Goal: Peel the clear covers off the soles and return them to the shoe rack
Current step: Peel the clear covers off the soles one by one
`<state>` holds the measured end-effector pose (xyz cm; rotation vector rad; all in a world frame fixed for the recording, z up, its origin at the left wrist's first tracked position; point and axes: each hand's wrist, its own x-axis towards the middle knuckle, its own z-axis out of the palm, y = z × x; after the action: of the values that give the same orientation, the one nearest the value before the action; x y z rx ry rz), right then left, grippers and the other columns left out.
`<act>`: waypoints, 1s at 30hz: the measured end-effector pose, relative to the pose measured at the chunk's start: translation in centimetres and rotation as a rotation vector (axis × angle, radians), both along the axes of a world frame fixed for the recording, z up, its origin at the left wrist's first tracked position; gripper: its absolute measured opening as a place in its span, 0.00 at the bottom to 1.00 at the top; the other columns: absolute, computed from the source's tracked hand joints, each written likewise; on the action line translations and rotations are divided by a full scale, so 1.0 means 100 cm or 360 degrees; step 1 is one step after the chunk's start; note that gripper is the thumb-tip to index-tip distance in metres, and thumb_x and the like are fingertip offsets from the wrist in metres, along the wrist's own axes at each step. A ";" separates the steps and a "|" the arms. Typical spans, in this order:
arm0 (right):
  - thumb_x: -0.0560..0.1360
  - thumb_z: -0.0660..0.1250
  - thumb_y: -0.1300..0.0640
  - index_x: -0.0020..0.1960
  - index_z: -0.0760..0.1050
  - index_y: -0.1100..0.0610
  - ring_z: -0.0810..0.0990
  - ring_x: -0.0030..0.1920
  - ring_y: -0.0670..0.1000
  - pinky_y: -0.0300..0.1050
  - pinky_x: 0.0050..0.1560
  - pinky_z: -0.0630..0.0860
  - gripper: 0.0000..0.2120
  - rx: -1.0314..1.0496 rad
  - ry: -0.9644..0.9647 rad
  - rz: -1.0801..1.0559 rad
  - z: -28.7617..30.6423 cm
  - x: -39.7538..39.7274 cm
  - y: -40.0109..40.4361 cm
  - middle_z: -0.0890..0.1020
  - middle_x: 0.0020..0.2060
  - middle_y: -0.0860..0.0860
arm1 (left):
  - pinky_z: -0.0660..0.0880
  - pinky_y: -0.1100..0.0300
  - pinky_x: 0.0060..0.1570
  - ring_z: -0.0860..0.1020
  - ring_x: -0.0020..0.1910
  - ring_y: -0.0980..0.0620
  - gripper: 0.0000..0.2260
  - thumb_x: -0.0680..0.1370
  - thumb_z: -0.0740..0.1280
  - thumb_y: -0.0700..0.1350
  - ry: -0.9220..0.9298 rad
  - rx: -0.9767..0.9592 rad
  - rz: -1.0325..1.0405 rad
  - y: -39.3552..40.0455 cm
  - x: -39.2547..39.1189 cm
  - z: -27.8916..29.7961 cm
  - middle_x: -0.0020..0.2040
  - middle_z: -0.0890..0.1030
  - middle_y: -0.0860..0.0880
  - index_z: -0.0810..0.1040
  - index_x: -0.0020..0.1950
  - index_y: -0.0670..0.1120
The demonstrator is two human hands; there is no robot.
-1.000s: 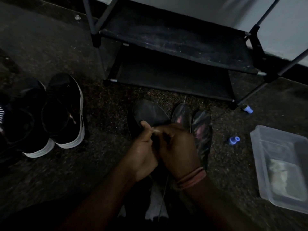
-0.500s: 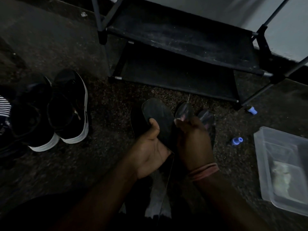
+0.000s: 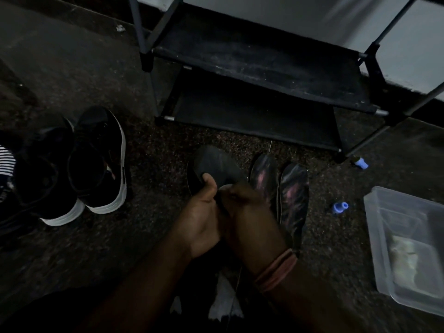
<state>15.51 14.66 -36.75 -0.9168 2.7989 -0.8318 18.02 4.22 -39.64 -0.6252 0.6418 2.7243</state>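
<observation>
Dim floor, dark sole point(image 3: 217, 165) gripped between left hand point(image 3: 204, 217), right hand point(image 3: 249, 212)

speckled floor point(image 3: 149, 164), sneakers point(image 3: 96, 162), clear tub point(image 3: 374, 212)

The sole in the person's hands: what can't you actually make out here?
- Head view: the held sole's lower half, hidden behind the left hand and right hand.
- Whether a clear cover is on it: too dark.
- What the right hand's fingers pinch: hidden, dim.
- The plastic box: cut by the right edge.
</observation>
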 end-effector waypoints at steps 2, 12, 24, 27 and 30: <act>0.78 0.64 0.56 0.52 0.76 0.59 0.80 0.51 0.60 0.45 0.55 0.76 0.07 -0.0148 -0.0056 -0.0091 -0.006 0.005 -0.010 0.79 0.52 0.65 | 0.77 0.49 0.57 0.86 0.52 0.46 0.34 0.81 0.51 0.66 -0.0025 -0.0034 0.0039 -0.006 -0.001 -0.002 0.52 0.86 0.41 0.87 0.50 0.42; 0.73 0.59 0.59 0.55 0.80 0.62 0.82 0.49 0.55 0.47 0.55 0.79 0.16 0.0251 0.0253 0.0021 -0.006 0.000 -0.001 0.82 0.50 0.56 | 0.74 0.49 0.61 0.85 0.55 0.46 0.33 0.82 0.51 0.66 -0.0083 0.0007 0.0034 -0.001 -0.001 -0.001 0.56 0.86 0.41 0.86 0.55 0.43; 0.74 0.66 0.61 0.59 0.82 0.53 0.80 0.50 0.55 0.37 0.56 0.72 0.15 0.0078 -0.0012 -0.0328 -0.005 -0.043 0.041 0.81 0.52 0.57 | 0.70 0.50 0.73 0.77 0.69 0.46 0.28 0.84 0.55 0.58 0.0050 0.0064 0.0165 0.009 -0.002 0.015 0.70 0.78 0.41 0.71 0.75 0.39; 0.76 0.67 0.61 0.58 0.82 0.50 0.81 0.51 0.47 0.38 0.58 0.74 0.13 -0.0220 -0.0155 -0.0586 0.003 -0.050 0.043 0.82 0.52 0.49 | 0.67 0.48 0.73 0.75 0.71 0.44 0.26 0.84 0.56 0.58 0.0019 0.0040 0.0302 -0.006 -0.005 0.013 0.71 0.77 0.42 0.73 0.73 0.41; 0.76 0.64 0.61 0.53 0.82 0.52 0.83 0.43 0.47 0.45 0.45 0.79 0.11 -0.0587 -0.0528 -0.0802 0.006 -0.052 0.043 0.85 0.44 0.48 | 0.65 0.45 0.75 0.74 0.72 0.44 0.25 0.84 0.59 0.57 0.0015 0.0061 0.0362 -0.018 -0.005 0.014 0.72 0.76 0.42 0.73 0.74 0.40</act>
<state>10.29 18.96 -36.13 -0.0562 2.6412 -1.4431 17.47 2.43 -38.25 -0.7160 0.5489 2.9428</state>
